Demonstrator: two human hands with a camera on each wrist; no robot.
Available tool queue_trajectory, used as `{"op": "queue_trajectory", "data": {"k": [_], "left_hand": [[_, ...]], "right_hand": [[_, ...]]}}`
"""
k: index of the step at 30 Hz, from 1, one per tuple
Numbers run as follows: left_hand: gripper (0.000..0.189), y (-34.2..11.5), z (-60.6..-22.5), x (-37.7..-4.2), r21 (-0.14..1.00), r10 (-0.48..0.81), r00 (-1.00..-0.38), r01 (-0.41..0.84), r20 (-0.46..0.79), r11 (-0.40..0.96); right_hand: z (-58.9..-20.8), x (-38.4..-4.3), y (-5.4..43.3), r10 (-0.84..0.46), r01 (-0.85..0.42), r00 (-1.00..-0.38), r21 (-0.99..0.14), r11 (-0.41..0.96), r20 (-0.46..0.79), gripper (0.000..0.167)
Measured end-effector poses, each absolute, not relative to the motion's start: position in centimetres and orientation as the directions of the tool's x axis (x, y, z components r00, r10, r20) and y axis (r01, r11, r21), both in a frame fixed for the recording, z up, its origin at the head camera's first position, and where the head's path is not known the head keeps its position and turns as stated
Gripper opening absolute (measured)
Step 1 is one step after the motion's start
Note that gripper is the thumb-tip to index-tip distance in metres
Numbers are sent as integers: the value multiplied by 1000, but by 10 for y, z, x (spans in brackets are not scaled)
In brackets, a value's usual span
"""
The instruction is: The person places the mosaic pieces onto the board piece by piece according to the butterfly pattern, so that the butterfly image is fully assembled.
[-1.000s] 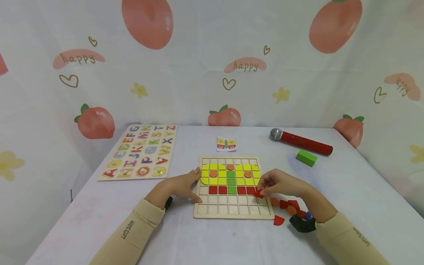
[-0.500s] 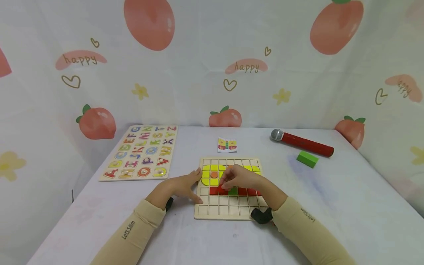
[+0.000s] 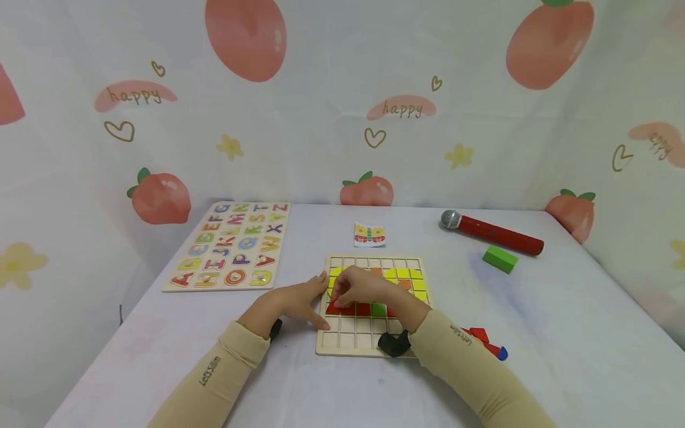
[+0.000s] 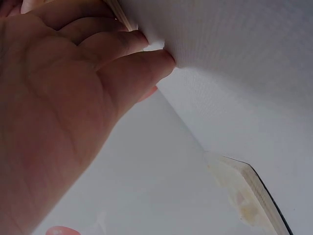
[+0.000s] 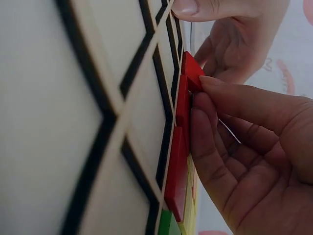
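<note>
A light wooden grid board [image 3: 348,340] lies on the table, its upper rows filled with yellow, orange, green and red tiles. At the left end of the row of red tiles, my right hand [image 3: 358,286] pinches a small red tile [image 3: 332,310] between thumb and fingertip. The right wrist view shows this red tile [image 5: 193,69] tilted beside red tiles lying in the grid. My left hand [image 3: 296,299] rests at the board's left edge, thumb and fingers spread along it. The right hand and forearm hide part of the pattern.
Loose red tiles [image 3: 478,334] and a blue tile [image 3: 502,353] lie right of the board, partly behind the right sleeve. An alphabet puzzle [image 3: 264,261] sits at left. Behind are a butterfly picture card [image 3: 369,235], a red microphone [image 3: 497,235] and a green block [image 3: 500,259].
The right hand has carried the red tile leftward across the board, from the right end of the red row to its left end. The left hand has stayed at the board's edge.
</note>
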State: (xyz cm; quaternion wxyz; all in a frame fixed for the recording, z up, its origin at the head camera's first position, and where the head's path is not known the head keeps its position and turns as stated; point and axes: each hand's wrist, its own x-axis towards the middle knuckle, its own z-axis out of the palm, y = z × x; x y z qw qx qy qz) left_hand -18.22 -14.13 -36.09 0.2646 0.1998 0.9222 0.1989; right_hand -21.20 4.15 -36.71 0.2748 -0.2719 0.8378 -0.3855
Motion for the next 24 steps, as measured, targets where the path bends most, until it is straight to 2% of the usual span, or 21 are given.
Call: {"op": "queue_trajectory", "data": {"k": [4,12,24], "left_hand": [[104,-141,-361,-182,473,470,-782,259,-409,842],[104,-141,-363,-182,478,471,-784,258,-404,840],[105,-141,-362,-183,473,466,-783,253,-412,844]], "right_hand": [[-366,-210,39,-684,-312,-694,-765,564,-222,4],[-364,-207,38,-692,-360,-692,-733,577,-205,6],[-361,-203,42,-658,-353,-723,-706,614,-211,8]]}}
